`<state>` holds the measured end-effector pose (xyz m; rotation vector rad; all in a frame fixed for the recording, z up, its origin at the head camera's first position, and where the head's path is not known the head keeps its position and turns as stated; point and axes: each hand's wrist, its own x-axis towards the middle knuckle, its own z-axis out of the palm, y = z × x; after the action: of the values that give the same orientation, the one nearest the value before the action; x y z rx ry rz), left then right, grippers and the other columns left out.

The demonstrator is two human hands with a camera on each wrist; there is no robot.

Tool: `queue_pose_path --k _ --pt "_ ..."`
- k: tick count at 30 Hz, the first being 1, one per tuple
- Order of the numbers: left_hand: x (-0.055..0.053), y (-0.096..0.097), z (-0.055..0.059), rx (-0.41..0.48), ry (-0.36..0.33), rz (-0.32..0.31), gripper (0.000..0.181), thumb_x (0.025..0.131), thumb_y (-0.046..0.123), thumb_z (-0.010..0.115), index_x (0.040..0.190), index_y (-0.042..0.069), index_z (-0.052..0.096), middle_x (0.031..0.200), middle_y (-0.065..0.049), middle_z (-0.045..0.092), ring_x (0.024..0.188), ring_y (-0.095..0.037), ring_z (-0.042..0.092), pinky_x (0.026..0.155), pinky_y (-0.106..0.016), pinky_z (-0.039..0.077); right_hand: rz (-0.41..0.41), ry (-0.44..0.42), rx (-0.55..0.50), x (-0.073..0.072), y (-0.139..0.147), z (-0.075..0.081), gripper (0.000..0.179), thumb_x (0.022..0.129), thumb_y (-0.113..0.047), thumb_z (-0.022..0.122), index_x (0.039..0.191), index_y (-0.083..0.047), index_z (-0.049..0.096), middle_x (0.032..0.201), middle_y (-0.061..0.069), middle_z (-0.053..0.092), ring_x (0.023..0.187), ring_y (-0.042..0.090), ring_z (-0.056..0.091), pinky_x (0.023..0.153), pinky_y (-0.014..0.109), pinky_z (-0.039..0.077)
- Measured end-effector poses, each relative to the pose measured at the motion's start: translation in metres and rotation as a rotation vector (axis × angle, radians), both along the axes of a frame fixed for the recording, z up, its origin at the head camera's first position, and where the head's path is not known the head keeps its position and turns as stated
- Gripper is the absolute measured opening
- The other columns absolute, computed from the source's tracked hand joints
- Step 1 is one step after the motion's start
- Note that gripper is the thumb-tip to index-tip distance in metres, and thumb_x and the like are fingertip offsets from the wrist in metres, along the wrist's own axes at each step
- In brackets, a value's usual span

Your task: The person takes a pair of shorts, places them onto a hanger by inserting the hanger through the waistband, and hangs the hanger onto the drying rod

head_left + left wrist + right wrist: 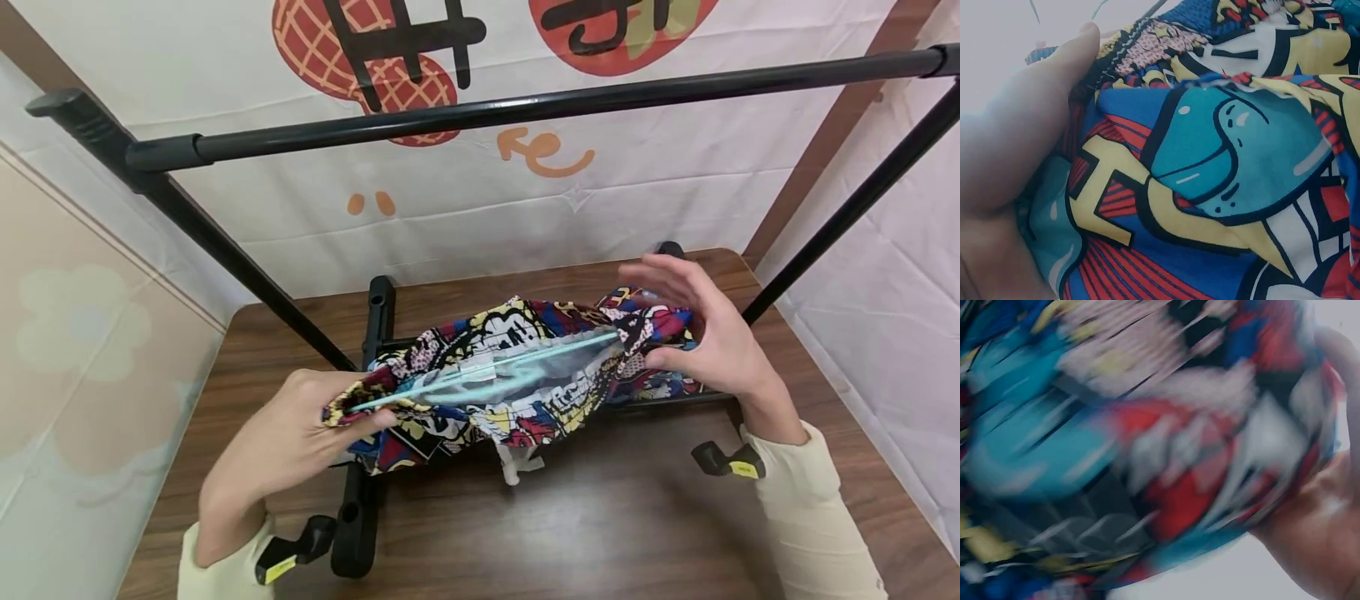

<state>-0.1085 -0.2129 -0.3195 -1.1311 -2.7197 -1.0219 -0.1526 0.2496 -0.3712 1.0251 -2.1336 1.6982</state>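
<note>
Left hand pinching left end of printed fabric, right hand spreading around its right end, contact blurring, turquoise bar partly hiding inside.

Two hands, two pale sleeves and two black wrist devices can be counted. One patterned garment and one counter are seen. On one black rack, one top bar and two slanted uprights are shown.

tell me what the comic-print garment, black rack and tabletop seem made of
Comic-print garment: thin matte fabric, maybe cotton or polyester; it gathers softly. Black rack: probably coated metal tubing, smooth with slight gloss. Tabletop: wood or laminate, satin, showing brown grain.
</note>
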Motion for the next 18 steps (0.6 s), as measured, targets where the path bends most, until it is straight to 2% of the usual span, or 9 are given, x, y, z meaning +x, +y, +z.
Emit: queue_pose_path --k 2,4,5,6,8,10,13,15,18 --pt "0.0 -0.009 0.005 0.017 -0.005 0.002 0.011 0.099 0.011 0.073 0.105 0.021 0.074 0.087 0.013 0.072 0.072 0.002 0.06 0.064 -0.018 0.051 -0.011 -0.13 0.038 -0.002 0.008 -0.014 0.084 0.085 -0.022 0.09 0.155 -0.007 0.045 0.142 0.005 0.067 0.11 0.002 0.069 0.095 0.014 0.053" --pt "0.0 -0.019 0.008 0.034 -0.003 0.025 0.011 0.1 0.01 0.071 0.104 0.019 0.074 0.084 0.012 0.072 0.07 0.002 0.06 0.062 -0.017 0.05 -0.028 -0.245 0.16 -0.004 0.016 -0.027 0.072 0.086 -0.018 0.088 0.149 -0.015 0.052 0.132 -0.006 0.071 0.101 -0.003 0.068 0.089 0.012 0.053" --pt "0.0 -0.024 0.009 0.04 0.013 0.035 0.011 0.1 0.01 0.071 0.104 0.019 0.075 0.082 0.013 0.071 0.069 0.003 0.059 0.061 -0.016 0.048 -0.038 -0.29 0.24 -0.004 0.02 -0.033 0.067 0.087 -0.016 0.087 0.146 -0.017 0.055 0.129 -0.009 0.071 0.099 -0.006 0.066 0.086 0.011 0.053" --pt "0.0 -0.028 0.01 0.047 0.032 0.043 0.009 0.1 0.011 0.07 0.102 0.019 0.074 0.078 0.014 0.068 0.066 0.004 0.056 0.058 -0.015 0.046 -0.039 -0.33 0.316 -0.005 0.024 -0.038 0.062 0.087 -0.013 0.087 0.142 -0.018 0.057 0.127 -0.011 0.071 0.108 0.0 0.068 0.093 0.016 0.054" --pt "0.001 -0.038 0.009 0.068 0.063 0.067 0.005 0.102 0.016 0.069 0.1 0.019 0.072 0.071 0.015 0.058 0.061 0.004 0.049 0.055 -0.015 0.04 -0.044 -0.336 0.468 -0.005 0.033 -0.045 0.052 0.09 -0.014 0.084 0.137 -0.015 0.062 0.125 -0.007 0.073 0.108 0.0 0.068 0.095 0.018 0.055" --pt "0.002 -0.046 0.008 0.086 0.101 0.083 0.003 0.102 0.02 0.069 0.099 0.02 0.071 0.069 0.014 0.053 0.06 0.004 0.046 0.054 -0.015 0.038 -0.089 -0.321 0.553 -0.003 0.044 -0.047 0.037 0.093 -0.013 0.081 0.128 -0.012 0.069 0.117 -0.004 0.076 0.1 0.0 0.067 0.09 0.02 0.055" --pt "0.003 -0.062 0.004 0.157 0.119 0.149 0.007 0.102 0.023 0.07 0.095 0.021 0.072 0.068 0.016 0.055 0.059 0.003 0.048 0.052 -0.016 0.038 -0.239 -0.252 0.525 0.003 0.065 -0.043 0.012 0.091 -0.004 0.08 0.098 -0.012 0.075 0.083 -0.012 0.07 0.072 -0.002 0.058 0.065 0.019 0.049" --pt "0.004 -0.071 0.003 0.221 0.123 0.189 0.01 0.101 0.022 0.072 0.091 0.023 0.073 0.07 0.019 0.061 0.059 0.003 0.052 0.051 -0.017 0.039 -0.352 -0.226 0.441 0.008 0.078 -0.034 0.018 0.089 0.002 0.079 0.083 -0.014 0.073 0.066 -0.017 0.055 0.057 0.002 0.046 0.051 0.023 0.038" --pt "0.004 -0.079 0.001 0.29 0.099 0.225 0.013 0.1 0.023 0.072 0.088 0.027 0.074 0.073 0.022 0.067 0.059 0.006 0.058 0.051 -0.015 0.043 -0.416 -0.204 0.38 0.011 0.09 -0.023 0.018 0.088 0.004 0.078 0.083 -0.012 0.074 0.059 -0.015 0.044 0.05 0.008 0.038 0.045 0.03 0.029"
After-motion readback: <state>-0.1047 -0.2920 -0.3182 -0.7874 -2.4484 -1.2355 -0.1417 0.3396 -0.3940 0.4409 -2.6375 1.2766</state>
